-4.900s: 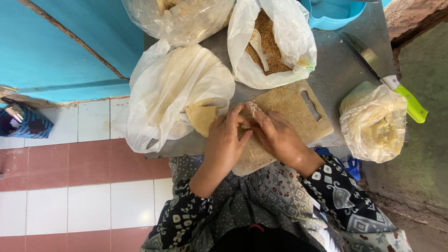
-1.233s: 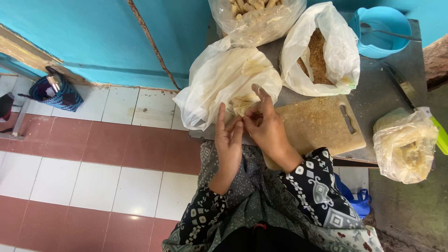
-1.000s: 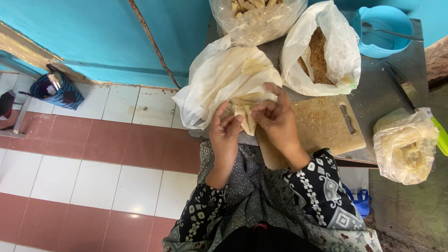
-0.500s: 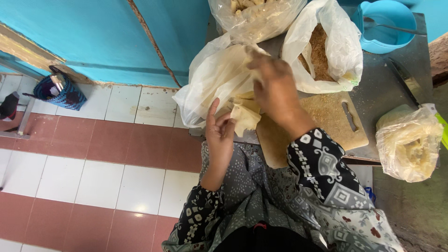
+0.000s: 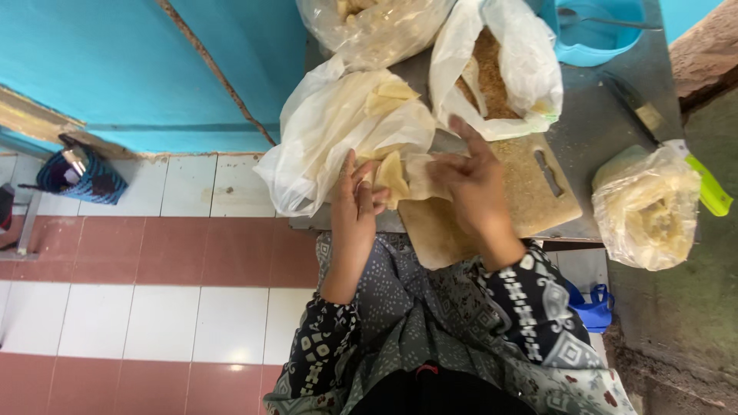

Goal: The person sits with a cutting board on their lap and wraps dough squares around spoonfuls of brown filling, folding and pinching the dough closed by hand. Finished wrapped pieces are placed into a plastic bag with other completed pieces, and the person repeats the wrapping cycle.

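Beside the wooden cutting board (image 5: 530, 192), left of it, the left hand (image 5: 357, 204) pinches a pale folded wrapper (image 5: 392, 175) at the mouth of a white plastic bag (image 5: 338, 134) of more wrappers. Right hand (image 5: 473, 180) hovers over the board, fingers spread, holding nothing. Risk: the thin wrapper likely tears or slips off the table (image 5: 600, 123) edge if tugged one-handed. Behind the board, another bag (image 5: 496, 69) holds brown crumbs; right of it, a knotted bag (image 5: 646, 207) holds yellowish filling.

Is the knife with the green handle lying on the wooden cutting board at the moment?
No, the knife lies on the grey table, to the right of the cutting board.
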### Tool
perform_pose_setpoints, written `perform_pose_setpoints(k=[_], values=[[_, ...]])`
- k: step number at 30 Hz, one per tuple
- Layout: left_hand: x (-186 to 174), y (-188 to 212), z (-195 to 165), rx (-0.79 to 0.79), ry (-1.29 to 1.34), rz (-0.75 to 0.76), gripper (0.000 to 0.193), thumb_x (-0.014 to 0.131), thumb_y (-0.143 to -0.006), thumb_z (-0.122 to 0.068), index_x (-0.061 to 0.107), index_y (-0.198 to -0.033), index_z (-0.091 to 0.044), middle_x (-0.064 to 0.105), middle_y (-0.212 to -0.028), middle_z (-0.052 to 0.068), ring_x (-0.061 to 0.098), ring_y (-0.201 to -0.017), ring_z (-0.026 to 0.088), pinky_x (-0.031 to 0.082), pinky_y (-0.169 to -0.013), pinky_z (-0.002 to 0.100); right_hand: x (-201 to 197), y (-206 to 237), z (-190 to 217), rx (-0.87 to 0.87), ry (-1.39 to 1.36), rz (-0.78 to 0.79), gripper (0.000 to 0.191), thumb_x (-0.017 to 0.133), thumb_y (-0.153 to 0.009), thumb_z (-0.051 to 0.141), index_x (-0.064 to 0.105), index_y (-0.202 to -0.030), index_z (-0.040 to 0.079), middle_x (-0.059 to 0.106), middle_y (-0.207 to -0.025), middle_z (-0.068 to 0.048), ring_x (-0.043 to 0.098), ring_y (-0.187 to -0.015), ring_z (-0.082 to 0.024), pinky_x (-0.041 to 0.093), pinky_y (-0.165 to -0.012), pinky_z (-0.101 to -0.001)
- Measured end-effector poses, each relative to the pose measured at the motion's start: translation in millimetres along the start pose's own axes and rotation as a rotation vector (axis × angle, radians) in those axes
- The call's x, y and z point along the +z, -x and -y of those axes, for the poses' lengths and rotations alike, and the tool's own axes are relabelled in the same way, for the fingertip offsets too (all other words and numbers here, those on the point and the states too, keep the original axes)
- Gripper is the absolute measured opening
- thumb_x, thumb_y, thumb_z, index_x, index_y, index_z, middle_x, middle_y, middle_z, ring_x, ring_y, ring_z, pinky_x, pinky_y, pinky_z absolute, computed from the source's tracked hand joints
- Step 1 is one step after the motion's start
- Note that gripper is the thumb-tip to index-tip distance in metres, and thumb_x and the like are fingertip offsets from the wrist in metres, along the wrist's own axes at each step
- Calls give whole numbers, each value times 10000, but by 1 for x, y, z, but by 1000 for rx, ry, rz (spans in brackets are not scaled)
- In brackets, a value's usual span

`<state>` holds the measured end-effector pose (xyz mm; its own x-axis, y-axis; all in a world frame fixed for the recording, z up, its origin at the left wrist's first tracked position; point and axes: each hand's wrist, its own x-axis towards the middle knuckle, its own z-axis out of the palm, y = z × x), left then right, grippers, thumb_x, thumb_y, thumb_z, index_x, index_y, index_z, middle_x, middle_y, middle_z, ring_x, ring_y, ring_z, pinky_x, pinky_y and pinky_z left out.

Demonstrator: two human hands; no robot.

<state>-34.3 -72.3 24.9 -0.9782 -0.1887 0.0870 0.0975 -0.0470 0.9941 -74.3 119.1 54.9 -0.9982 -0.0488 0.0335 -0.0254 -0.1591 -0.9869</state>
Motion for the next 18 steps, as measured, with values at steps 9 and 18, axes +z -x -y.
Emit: perform_pose_setpoints(k=[9, 18], values=[[14, 21, -22, 380, -612, -162, 305, 622, -1027, -91, 600, -1329, -50, 647, -1146, 174, 679, -746, 230, 550, -660, 334, -69, 44, 23, -545, 1011, 110, 630, 615, -891, -49, 395, -1480, -25, 695, -1068, -175, 702, -848, -281, 577, -749, -360], [71, 55, -28, 394, -824, 123, 230, 700, -981, -179, 679, -1180, -66, 631, -1042, 158, 649, -819, 343, 524, -686, 442, -117, 136, 53, -715, 1071, -158, 344, 592, -888, -93, 626, -1226, -32, 646, -1246, -190, 631, -1079, -412, 525, -919, -495]])
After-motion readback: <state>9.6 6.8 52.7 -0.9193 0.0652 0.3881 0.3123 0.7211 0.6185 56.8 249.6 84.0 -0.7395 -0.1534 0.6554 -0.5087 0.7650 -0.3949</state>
